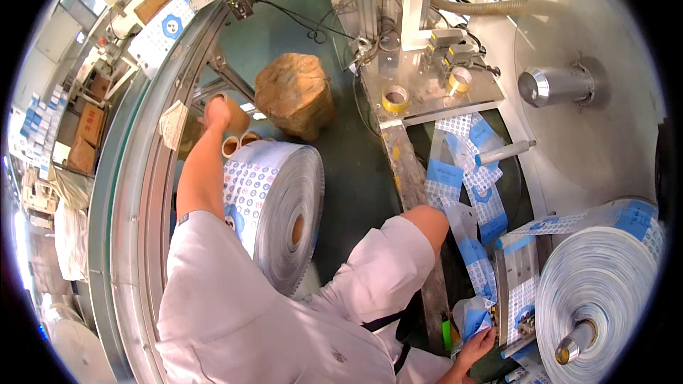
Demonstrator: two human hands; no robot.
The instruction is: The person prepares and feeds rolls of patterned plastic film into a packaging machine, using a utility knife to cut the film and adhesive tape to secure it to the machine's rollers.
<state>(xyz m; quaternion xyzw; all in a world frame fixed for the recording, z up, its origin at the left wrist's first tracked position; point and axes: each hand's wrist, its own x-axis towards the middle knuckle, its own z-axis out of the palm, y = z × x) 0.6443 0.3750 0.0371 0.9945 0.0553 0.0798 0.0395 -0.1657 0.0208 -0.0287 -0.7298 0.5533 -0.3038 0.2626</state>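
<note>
My left hand (213,112) reaches out to the far left, closed on a brown cardboard tube (237,118). Below that tube stand several more cardboard cores (230,146), beside a big roll of blue-and-white printed film (284,199) resting near my left side. At the lower right, my right hand (477,347) pinches the edge of a loose strip of printed film (475,313). This strip hangs from the machine and lies crumpled along its frame. A second large film roll (594,291) sits on a metal shaft to the right of my right hand.
A lumpy brown wrapped bundle (293,92) stands on the green floor ahead. Two yellow tape rolls (395,98) lie on a metal ledge (427,89). A large clear disc (590,142) with a spindle rises at right. A conveyor rail (135,192) runs along the left.
</note>
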